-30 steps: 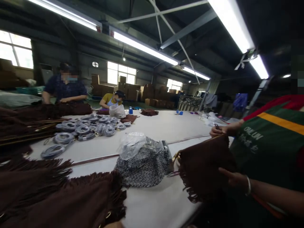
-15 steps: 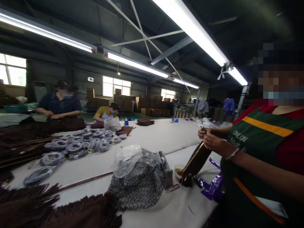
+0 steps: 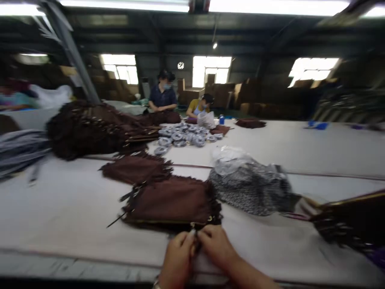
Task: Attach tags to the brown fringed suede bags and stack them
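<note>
A brown suede-like bag [image 3: 174,200] with fringed edges and a brass-coloured zipper lies flat on the table in front of me. At the zipper's near edge, my left hand [image 3: 177,257] is closed, thumb and finger pinching the dark zipper pull. My right hand [image 3: 218,247] is closed too, its fingertips pressed against the same pull from the right. The pull is mostly covered by my fingers, and motion blur hides its detail. Behind this bag lies another brown fringed bag [image 3: 136,168].
A grey-black tweed cloth [image 3: 249,188] under clear plastic lies to the right. A dark fringed bag [image 3: 349,220] is at the right edge. Brown bags [image 3: 87,128] are heaped at the left, near coiled grey straps [image 3: 180,134]. Co-workers [image 3: 162,94] sit across the white table [image 3: 75,212].
My view has swung left and down. My hands and the fringed bag before them are now in view, while the aproned co-worker at the right has left it.
</note>
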### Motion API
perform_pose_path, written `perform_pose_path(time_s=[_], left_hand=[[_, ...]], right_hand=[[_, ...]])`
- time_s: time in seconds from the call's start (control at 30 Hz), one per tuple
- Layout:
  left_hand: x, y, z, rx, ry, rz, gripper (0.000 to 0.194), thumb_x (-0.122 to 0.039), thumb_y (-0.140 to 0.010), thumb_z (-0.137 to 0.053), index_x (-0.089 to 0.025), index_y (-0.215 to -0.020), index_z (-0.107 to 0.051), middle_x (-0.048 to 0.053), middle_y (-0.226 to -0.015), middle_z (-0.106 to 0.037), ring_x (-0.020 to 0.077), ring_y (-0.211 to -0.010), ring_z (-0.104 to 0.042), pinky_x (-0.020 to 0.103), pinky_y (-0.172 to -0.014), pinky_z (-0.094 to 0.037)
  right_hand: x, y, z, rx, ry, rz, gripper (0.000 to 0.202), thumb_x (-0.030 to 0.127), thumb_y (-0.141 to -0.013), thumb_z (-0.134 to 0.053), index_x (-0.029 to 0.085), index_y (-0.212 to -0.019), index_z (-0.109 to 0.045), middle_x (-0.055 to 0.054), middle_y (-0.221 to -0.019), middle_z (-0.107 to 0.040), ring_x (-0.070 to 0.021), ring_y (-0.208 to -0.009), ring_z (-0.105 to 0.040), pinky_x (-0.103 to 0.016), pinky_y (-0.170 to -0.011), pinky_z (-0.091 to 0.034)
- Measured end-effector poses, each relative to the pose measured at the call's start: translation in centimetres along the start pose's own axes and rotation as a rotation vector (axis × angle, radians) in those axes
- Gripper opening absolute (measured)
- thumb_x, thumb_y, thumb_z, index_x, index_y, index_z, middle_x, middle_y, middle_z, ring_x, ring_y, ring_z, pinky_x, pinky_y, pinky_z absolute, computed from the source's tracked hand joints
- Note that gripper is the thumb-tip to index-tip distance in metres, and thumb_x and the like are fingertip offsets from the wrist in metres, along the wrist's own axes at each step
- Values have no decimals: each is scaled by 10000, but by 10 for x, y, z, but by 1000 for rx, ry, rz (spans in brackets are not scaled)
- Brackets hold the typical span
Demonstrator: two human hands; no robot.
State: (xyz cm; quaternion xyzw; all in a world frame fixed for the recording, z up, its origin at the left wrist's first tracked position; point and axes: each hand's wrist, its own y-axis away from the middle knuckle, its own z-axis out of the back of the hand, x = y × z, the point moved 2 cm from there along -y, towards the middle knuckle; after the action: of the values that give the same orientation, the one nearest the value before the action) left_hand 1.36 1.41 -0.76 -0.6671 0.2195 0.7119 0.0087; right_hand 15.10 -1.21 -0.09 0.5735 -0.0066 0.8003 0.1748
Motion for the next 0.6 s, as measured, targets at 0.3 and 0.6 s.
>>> perform_pose_path(time_s=[0.3,0.6], left_hand=[[6,4,-5,-28,-91,-167,396,-456,-869,-505,-182,-583,-517,-10,-548,-489,117,-550,-408,250,-533,-299],[10,5,-16,206,592,262,416,-575,-748,-639,-206,-772,-448,-111,-497,-327,34,-391,-154,198,-392,-99]], right_hand=[[-5,10,-22,251,-852,-200,268,426,-722,-746,163,-773,-721,-27,-721,-684,-165,-697,-571,-290,-717,-453],[-5,11,-53,366,-1154,-374,198,347,-785,-693,187,-893,-736,-25,-761,-721,-155,-710,-624,-283,-730,-479]])
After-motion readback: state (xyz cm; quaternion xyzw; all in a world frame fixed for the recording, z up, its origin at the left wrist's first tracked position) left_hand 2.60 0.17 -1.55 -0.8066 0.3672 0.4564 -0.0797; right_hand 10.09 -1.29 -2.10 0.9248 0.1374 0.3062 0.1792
